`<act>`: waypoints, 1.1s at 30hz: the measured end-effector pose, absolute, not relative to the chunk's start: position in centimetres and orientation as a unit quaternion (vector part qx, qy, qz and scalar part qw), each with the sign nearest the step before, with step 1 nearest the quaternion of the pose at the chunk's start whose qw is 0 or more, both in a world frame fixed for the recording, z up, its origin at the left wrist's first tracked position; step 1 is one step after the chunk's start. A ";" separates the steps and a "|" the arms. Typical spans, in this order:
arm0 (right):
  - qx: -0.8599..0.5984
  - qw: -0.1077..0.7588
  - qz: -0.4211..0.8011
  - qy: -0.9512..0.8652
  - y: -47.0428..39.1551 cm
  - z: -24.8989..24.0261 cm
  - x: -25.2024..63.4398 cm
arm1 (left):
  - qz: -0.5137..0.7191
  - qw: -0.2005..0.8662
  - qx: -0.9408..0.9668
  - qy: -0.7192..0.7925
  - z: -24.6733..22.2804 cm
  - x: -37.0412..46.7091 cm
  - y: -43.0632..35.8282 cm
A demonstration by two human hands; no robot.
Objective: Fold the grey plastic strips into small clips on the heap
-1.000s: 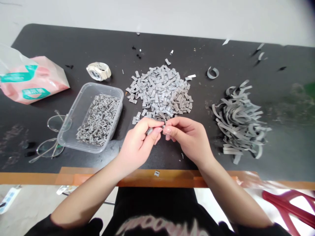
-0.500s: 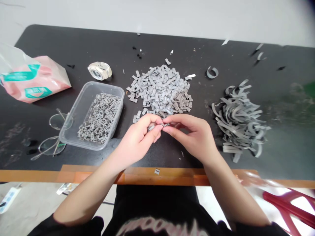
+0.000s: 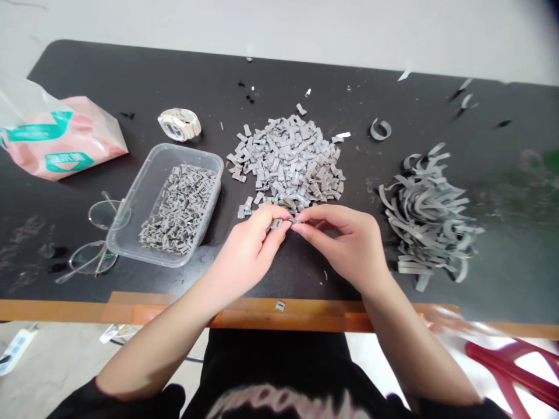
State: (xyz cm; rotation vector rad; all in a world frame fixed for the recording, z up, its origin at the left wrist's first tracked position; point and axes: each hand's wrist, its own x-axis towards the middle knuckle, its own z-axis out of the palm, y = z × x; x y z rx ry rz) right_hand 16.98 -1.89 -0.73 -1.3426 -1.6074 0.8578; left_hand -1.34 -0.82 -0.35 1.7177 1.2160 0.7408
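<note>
Near the table's front, my left hand (image 3: pixel 248 244) is closed, with a small grey buckle (image 3: pixel 276 223) showing between its thumb and curled fingers. Its fingertips meet those of my right hand (image 3: pixel 351 241), which pinches from the other side. Between both sets of fingertips is a small grey strip piece (image 3: pixel 295 220), mostly covered by the fingers. Just beyond the hands lies a heap of small grey folded strip pieces (image 3: pixel 288 157). A clear plastic tub (image 3: pixel 114 238) on the left contains many small grey buckles (image 3: pixel 179 209).
Curled grey strips (image 3: pixel 430 215) lie heaped at the right, with a single curl (image 3: pixel 380 130) farther back. Eyeglasses (image 3: pixel 92 258) touch the tub's left side. A white watch (image 3: pixel 179 124) and a pink tissue pack (image 3: pixel 74 137) sit behind. Orange tape (image 3: pixel 305 308) runs along the front edge.
The buckle in my left hand shows more clearly between the fingers. Both hands stay together at nearly the same spot, and the whole view has shifted slightly.
</note>
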 end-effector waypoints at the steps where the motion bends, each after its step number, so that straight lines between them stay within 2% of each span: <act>1: -0.539 0.423 0.342 -0.643 -1.9 -0.7 17.0 | 0.291 0.405 0.713 0.494 -0.4 -1.4 -0.9; 5: -0.544 0.418 0.342 -0.642 -1.9 -0.7 17.0 | 0.275 0.337 0.756 0.490 -0.4 -1.4 -1.1; 9: -0.545 0.410 0.341 -0.647 -2.0 -0.7 17.1 | 0.281 0.340 0.759 0.478 -0.4 -1.3 -1.0; 15: -0.541 0.388 0.333 -0.668 -2.0 -0.5 17.0 | 0.286 0.420 0.718 0.476 -0.4 -1.4 -0.7; 23: -0.522 0.422 0.438 -0.598 -2.0 0.0 17.1 | 0.337 0.596 0.587 0.431 -0.4 -1.2 -0.7; 33: -0.525 0.421 0.419 -0.609 -2.0 -0.2 17.1 | 0.338 0.640 0.557 0.406 0.0 -1.1 -0.8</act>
